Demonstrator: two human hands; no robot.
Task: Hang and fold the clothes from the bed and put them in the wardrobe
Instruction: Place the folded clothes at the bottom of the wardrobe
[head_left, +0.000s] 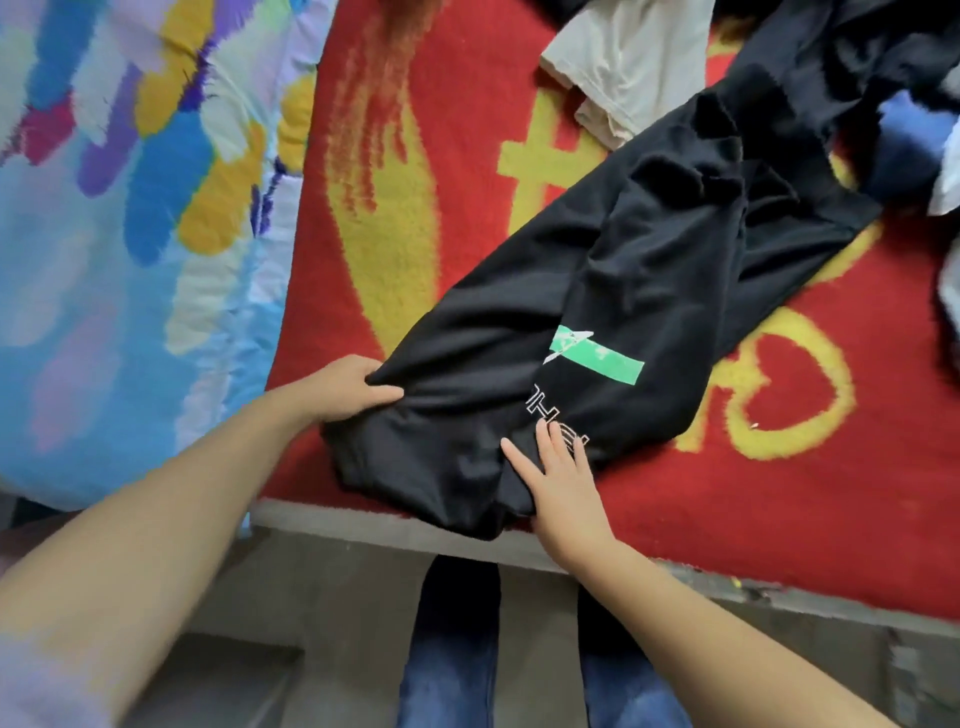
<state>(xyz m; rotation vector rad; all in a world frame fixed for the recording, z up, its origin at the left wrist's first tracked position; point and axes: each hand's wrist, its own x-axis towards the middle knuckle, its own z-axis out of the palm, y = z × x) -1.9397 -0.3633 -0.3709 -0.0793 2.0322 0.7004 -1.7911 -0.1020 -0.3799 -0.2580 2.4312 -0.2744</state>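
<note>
Right now a black garment (597, 291) is lying stretched across the red and yellow blanket (779, 493) that is covering the bed, running from the near edge up toward the far right corner. A green printed bar (597, 358) and some outlined white lettering (550, 415) are showing on the cloth near its lower end, the lettering partly hidden under the fingers (only a few strokes can be read).

The left hand (348, 387) is gripping the near left edge of the garment, its fingers curling round a bunched fold of the black cloth. The right hand (558, 478) is lying flat on the garment's lower end, fingers straight and a little spread, pressing the fabric down just beside the bed's edge.

Beyond the garment, a cream-coloured piece of clothing (623, 67) is lying crumpled at the top of the bed, touching the black cloth. More dark clothing (883, 47) is piling up at the top right, with a blue item (909, 140) peeking out beside it. To the left, a quilt with bright patches of blue, yellow and purple (130, 208) is sitting next to the blanket. Below the bed's grey edge (395, 530), the person's legs in blue jeans (452, 649) are showing between the two forearms.
</note>
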